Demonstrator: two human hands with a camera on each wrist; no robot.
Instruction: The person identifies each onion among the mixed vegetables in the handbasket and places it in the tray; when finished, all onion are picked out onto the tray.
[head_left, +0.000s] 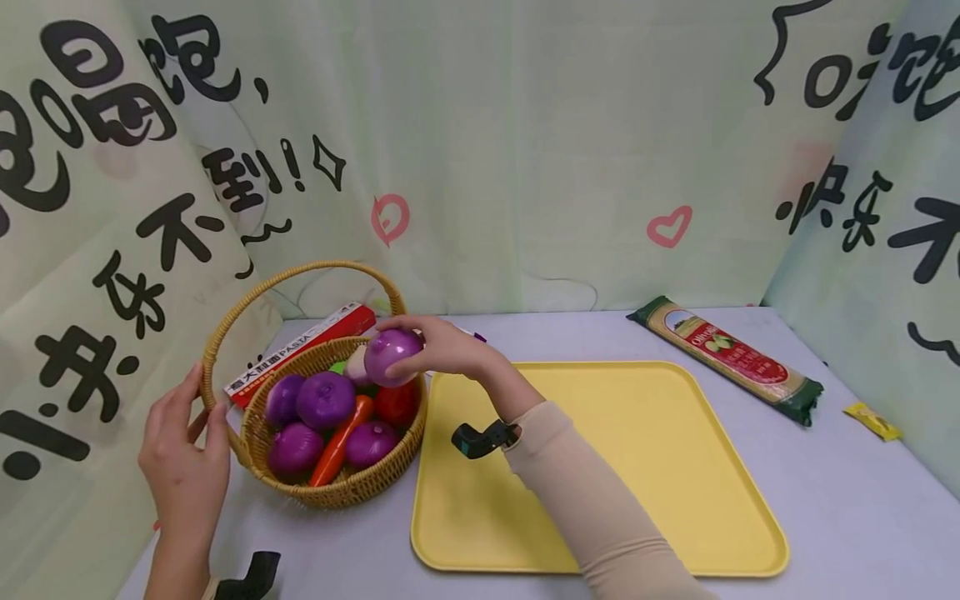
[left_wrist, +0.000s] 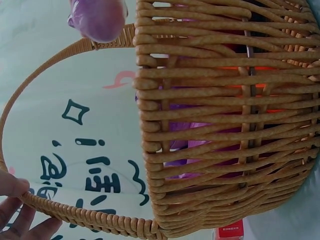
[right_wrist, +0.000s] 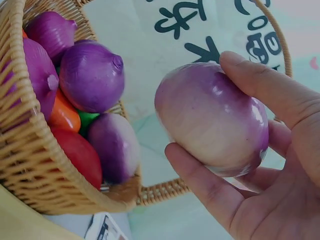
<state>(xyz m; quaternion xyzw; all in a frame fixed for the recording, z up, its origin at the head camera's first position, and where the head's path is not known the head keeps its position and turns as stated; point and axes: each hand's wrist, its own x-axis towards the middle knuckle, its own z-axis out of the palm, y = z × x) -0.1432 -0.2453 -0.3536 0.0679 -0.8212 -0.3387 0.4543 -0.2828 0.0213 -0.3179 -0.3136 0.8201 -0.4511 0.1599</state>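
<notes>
My right hand [head_left: 453, 350] grips a glossy purple-and-white turnip [right_wrist: 210, 115] between thumb and fingers, above the right side of a wicker basket [head_left: 341, 497]. The thumb and fingers of my left hand [head_left: 183, 446] hold the left side of the basket's arched handle [left_wrist: 95, 217]. Inside the basket lie several purple onions [head_left: 326, 400], a long orange-red carrot [head_left: 337, 446], a round red vegetable [right_wrist: 77, 157] and a second turnip [right_wrist: 114, 147]. A bit of green [right_wrist: 89, 121] shows among them, mostly hidden.
A yellow tray [head_left: 615, 467] lies right of the basket, under my right forearm. Behind the basket is a red pasta box [head_left: 300, 350]. At the back right are a pasta packet [head_left: 727, 358] and a small yellow sachet [head_left: 872, 421]. Printed curtains [head_left: 525, 150] surround the table.
</notes>
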